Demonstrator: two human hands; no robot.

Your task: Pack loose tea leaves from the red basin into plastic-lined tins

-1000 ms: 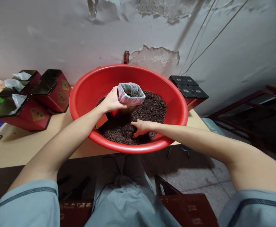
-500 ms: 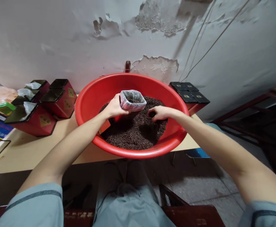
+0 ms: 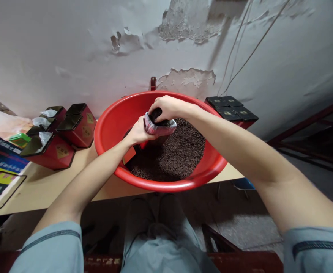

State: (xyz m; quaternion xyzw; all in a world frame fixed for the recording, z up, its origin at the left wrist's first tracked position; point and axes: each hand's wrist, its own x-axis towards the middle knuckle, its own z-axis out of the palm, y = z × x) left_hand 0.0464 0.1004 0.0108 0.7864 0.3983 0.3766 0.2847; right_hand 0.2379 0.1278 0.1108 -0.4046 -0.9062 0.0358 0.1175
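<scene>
My left hand (image 3: 140,133) grips a red tin (image 3: 166,131) lined with a clear plastic bag, held tilted over the large red basin (image 3: 160,185). My right hand (image 3: 168,108) is at the mouth of the tin, fingers curled round a dark clump that looks like loose tea leaves (image 3: 155,114). A heap of the same dark tea leaves (image 3: 180,155) fills the bottom of the basin. The tin's lower part is in shadow, and the right hand hides part of its opening. An orange-red piece (image 3: 129,154) lies inside the basin under my left wrist.
Several red tins (image 3: 55,151) with dark tops stand on the table (image 3: 98,193) at left, some with plastic liners sticking out. More dark-lidded tins (image 3: 231,110) stand behind the basin at right. A printed box (image 3: 1,163) is at far left. The peeling wall (image 3: 69,49) rises behind.
My right hand has lifted from the tea leaves in the basin and moved left to the mouth of the tin. The left hand still holds the tin, and the view has shifted slightly.
</scene>
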